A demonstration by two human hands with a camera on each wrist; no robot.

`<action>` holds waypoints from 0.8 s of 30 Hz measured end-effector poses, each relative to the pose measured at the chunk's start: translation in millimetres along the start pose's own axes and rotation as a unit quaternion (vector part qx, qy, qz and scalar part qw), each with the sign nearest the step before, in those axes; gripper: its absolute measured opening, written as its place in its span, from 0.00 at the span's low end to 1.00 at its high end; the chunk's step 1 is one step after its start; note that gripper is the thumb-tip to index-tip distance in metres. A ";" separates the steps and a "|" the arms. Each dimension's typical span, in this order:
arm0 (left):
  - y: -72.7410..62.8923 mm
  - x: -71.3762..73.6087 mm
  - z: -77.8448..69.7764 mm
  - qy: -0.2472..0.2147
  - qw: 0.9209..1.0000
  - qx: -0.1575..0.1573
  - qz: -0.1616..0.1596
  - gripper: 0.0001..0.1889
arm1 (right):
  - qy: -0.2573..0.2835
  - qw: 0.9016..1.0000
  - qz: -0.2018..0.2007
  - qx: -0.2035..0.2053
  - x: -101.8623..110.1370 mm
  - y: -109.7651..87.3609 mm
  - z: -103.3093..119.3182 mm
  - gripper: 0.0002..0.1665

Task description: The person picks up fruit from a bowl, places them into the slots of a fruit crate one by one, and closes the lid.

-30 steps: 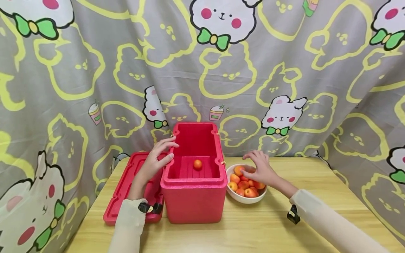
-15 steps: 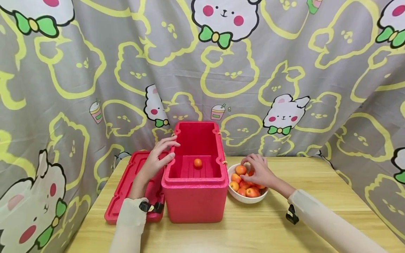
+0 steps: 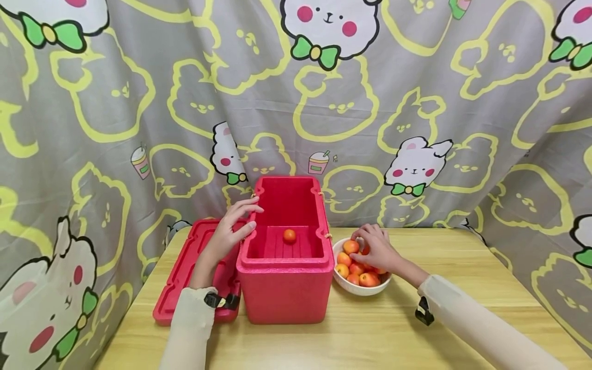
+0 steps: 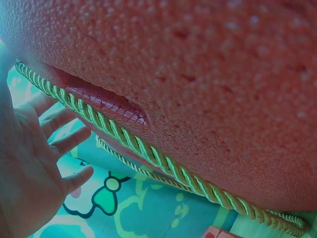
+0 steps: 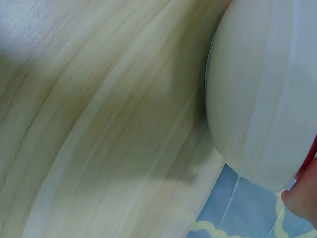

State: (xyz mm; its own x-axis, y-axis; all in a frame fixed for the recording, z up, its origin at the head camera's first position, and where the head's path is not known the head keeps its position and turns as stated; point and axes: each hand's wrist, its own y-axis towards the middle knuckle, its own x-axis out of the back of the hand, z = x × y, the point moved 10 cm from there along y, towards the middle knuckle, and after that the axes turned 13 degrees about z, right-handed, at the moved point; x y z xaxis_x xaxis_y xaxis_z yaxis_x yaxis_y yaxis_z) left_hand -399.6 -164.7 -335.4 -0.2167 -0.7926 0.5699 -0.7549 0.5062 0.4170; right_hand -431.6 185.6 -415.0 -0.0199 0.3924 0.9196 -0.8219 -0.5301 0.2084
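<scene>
Right hand (image 3: 380, 251) over the bowl (image 3: 361, 291), fingers and thumb curled round one fruit (image 3: 351, 246), looks like a pinch. That fruit sits just at the fingertips, on top of the pile, by the bowl's back-left part. Other fruits (image 3: 368, 279), orange to red, are heaped in the bowl, below the right hand and partly hidden by it. From the right wrist: the bowl's pale outer wall, a bit of one digit at the rim, a sliver of red beside it; too cropped to tell which digit.

Left hand (image 3: 231, 228) on the left rim of the box (image 3: 284, 298), fingers spread and loosely bent, gripping nothing; fingertips lie over the edge, exact contact unclear. Box is red, directly right of the left hand, between the two hands. Single fruit (image 3: 289, 236) on the box floor, right of the left hand and well apart from it. From the left wrist: rope (image 4: 148, 151), twisted, along the box's side close to the left hand, next to a slot in the wall.

Lid (image 3: 178, 288), red, flat on the table (image 3: 370, 339), below the left hand and forearm, just beside the box. Curtain (image 3: 259, 103), grey with cartoon print, behind both hands.
</scene>
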 end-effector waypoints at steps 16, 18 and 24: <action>0.9 -0.6 -2.8 0.010 1.000 -0.004 -0.001 0.22 | -0.004 0.999 -0.032 0.013 2.0 -3.6 3.9 0.23; 0.8 -0.9 -2.9 0.010 1.000 -0.005 -0.002 0.22 | -0.001 0.999 -0.037 0.016 2.5 -4.9 4.1 0.23; 1.5 0.1 -4.8 0.023 1.000 -0.015 -0.006 0.22 | 0.011 0.998 -0.049 0.025 5.7 -6.3 4.6 0.23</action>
State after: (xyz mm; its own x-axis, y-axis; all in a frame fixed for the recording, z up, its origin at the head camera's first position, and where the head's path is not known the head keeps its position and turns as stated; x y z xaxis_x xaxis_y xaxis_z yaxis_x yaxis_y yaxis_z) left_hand -397.8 -162.4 -331.2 -0.1784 -0.7822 0.5970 -0.7387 0.5073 0.4438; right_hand -424.0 187.8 -409.5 0.0460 0.4594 0.8871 -0.7911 -0.5255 0.3132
